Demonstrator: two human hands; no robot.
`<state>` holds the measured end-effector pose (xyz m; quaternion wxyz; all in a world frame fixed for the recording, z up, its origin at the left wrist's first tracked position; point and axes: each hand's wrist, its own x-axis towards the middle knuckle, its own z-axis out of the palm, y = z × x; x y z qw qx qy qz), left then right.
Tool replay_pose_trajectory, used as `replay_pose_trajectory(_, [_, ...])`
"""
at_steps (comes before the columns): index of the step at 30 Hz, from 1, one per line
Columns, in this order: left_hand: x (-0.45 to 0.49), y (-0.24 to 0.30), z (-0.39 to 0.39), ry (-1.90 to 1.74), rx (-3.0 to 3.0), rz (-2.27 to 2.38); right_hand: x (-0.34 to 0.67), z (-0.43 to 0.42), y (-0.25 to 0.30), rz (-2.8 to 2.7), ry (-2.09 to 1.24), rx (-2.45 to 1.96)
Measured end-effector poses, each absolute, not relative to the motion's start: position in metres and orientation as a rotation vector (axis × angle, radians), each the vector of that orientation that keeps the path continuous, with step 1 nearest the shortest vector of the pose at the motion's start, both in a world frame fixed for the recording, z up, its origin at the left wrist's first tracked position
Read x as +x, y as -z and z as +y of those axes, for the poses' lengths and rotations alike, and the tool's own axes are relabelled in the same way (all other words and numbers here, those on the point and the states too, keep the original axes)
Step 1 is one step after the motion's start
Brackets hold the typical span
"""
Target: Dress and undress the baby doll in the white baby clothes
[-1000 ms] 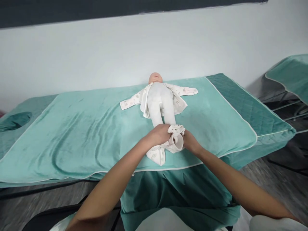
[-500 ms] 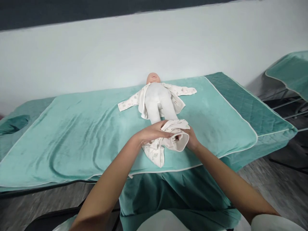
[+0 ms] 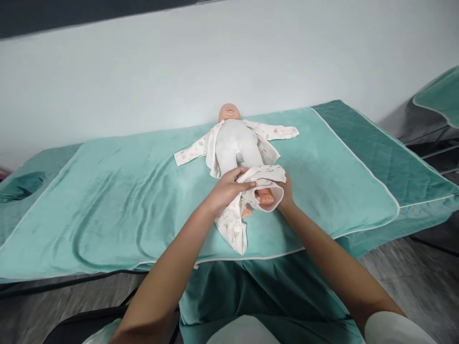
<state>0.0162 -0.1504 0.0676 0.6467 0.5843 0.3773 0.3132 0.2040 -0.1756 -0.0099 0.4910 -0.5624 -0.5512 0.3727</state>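
A baby doll (image 3: 237, 138) lies on its back with its head at the wall side, its body and legs soft and white. Its open printed jacket (image 3: 193, 151) has both sleeves spread wide. Bunched around the doll's lower legs are printed baby trousers (image 3: 234, 224). My left hand (image 3: 231, 187) grips the gathered cloth from the left, thumb on top. On the other side, my right hand (image 3: 286, 193) holds the same cloth, its fingers mostly hidden. One doll foot (image 3: 265, 196) shows inside a trouser cuff; the other foot (image 3: 246, 211) peeks out beside the loose leg.
The doll rests on a green blanket (image 3: 118, 200) with white edging, spread over a bed against a white wall (image 3: 150, 81). A darker quilted cover (image 3: 387, 153) shows at the right. Another green-covered bed (image 3: 439, 98) stands at the far right.
The doll's foot has come into view inside the trouser cuff, and the other foot now shows beside it. Both hands have moved slightly up the doll's legs with the cloth.
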Motion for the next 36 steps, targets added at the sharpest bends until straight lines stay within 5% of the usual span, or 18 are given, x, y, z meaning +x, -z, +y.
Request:
replay_pose_trajectory(13, [0.031, -0.060, -0.115, -0.960, 1.750, 1.078, 0.210, -0.124, 0.002, -1.187, -0.609, -1.348])
replay_pose_trajectory(22, [-0.014, -0.064, -0.105, -0.670, 1.326, 0.842, 0.209, -0.122, 0.004, -1.251, -0.645, -1.150])
replay_pose_trajectory(31, [0.015, -0.060, -0.100, -1.164, 1.165, 0.914, 0.217, -0.104, -0.082, -1.987, -1.116, -1.086])
replay_pose_trajectory(36, [0.021, -0.059, -0.087, -1.284, 1.189, 1.079, 0.193, -0.070, -0.082, -2.021, -1.293, -1.072])
